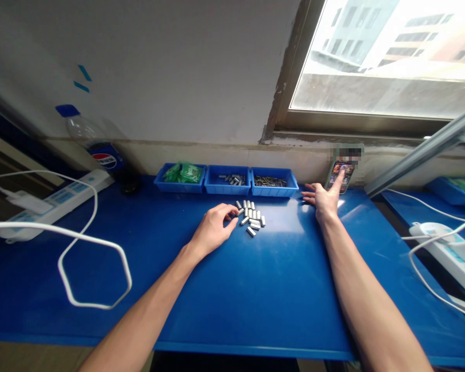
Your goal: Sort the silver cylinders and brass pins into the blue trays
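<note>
My left hand [216, 226] rests on the blue table at the left edge of a loose group of short silver metal cylinders [251, 213]. Its fingers are curled, with a gap between thumb and forefinger, and I see nothing held in it. Farther right, my right hand [326, 200] reaches to a phone [345, 181] that leans upright against the wall. One finger is stretched over the lit screen, on or just before it, while the other fingers spread out to the left. Part of the phone is blurred out.
Three blue bins line the wall: one with green plastic bags [183, 172], one with metal cylinders [234, 180], one with thin metal pins [270, 181]. A Pepsi bottle [107, 157], a power strip [58, 204] and a looping white cable [126, 258] are at left. A metal bar [422, 150] slants at right.
</note>
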`<action>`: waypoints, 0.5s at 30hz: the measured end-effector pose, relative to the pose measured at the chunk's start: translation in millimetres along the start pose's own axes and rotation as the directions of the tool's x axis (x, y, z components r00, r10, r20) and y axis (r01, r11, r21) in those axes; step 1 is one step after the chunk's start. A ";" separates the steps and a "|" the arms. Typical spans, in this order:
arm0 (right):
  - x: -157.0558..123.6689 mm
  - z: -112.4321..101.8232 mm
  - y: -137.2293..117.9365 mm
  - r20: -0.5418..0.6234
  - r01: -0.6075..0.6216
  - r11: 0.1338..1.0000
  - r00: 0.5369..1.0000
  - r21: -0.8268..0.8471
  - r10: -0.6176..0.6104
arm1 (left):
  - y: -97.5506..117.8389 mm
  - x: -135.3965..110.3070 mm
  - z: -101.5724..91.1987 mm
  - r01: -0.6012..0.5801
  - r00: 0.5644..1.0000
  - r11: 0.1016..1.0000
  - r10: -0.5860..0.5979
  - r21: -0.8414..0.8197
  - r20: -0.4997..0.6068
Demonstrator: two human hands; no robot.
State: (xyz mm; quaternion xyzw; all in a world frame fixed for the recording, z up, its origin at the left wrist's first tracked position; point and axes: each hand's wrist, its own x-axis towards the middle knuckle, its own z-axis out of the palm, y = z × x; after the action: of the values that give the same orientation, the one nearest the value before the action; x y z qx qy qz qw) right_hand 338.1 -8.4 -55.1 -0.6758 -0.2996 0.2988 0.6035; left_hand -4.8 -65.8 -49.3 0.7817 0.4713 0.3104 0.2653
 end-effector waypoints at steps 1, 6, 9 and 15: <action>0.8 -0.3 -0.4 0.018 0.006 1.000 1.000 -0.021 -0.006 | -0.6 -0.2 0.3 -0.002 1.000 1.000 0.002 0.001 -0.001; 4.7 -2.2 1.2 0.024 0.004 1.000 1.000 -0.016 -0.004 | -2.4 -0.5 1.0 -0.006 1.000 1.000 0.006 0.001 0.001; 5.7 -2.9 2.9 -0.007 0.021 1.000 1.000 -0.008 -0.021 | -2.3 -0.5 0.8 -0.005 1.000 1.000 0.005 0.000 0.000; 4.7 -2.7 2.1 -0.029 0.006 1.000 1.000 0.013 -0.006 | -0.8 -0.9 0.2 -0.004 1.000 1.000 0.004 -0.003 -0.001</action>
State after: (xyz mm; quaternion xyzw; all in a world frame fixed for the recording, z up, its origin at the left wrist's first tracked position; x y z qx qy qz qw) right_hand 343.2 -6.7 -57.1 -0.6752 -0.2909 0.2890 0.6131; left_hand -5.5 -66.2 -50.2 0.7820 0.4697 0.3120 0.2655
